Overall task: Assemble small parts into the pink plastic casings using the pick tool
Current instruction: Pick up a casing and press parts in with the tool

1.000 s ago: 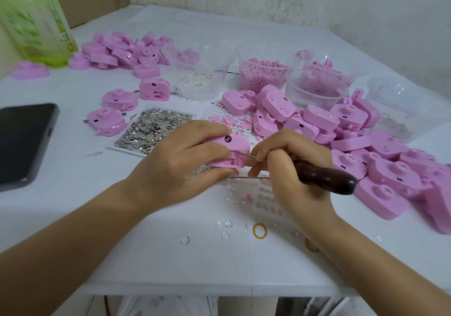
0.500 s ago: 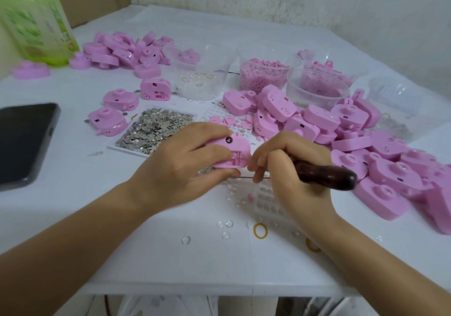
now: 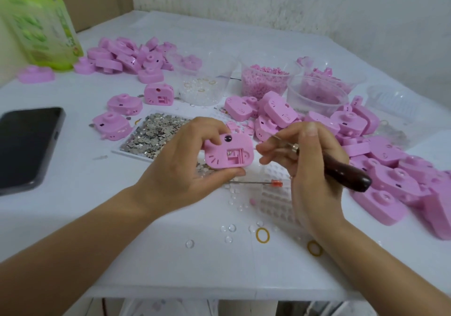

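Observation:
My left hand (image 3: 180, 166) grips a pink plastic casing (image 3: 228, 152), lifted and turned so its open back with the square recess faces me. A small metal piece sits in that recess. My right hand (image 3: 310, 169) holds the pick tool (image 3: 341, 171) by its dark wooden handle, with the thin metal tip pointing left and a short way off the casing's right side. A tray of small silver metal parts (image 3: 156, 132) lies just behind my left hand.
Heaps of pink casings (image 3: 390, 176) fill the right side, with more casings (image 3: 127, 54) at the back left. Clear tubs (image 3: 263, 79) of small parts stand at the back. A black phone (image 3: 26, 144) lies left, a green bottle (image 3: 44, 22) far left. A red-tipped pin (image 3: 256, 182), yellow rings (image 3: 262, 235) and clear beads lie near the front.
My left hand has raised the casing and turned its open back toward me. My right hand has drawn the pick tip out and away from the casing, up and to the right.

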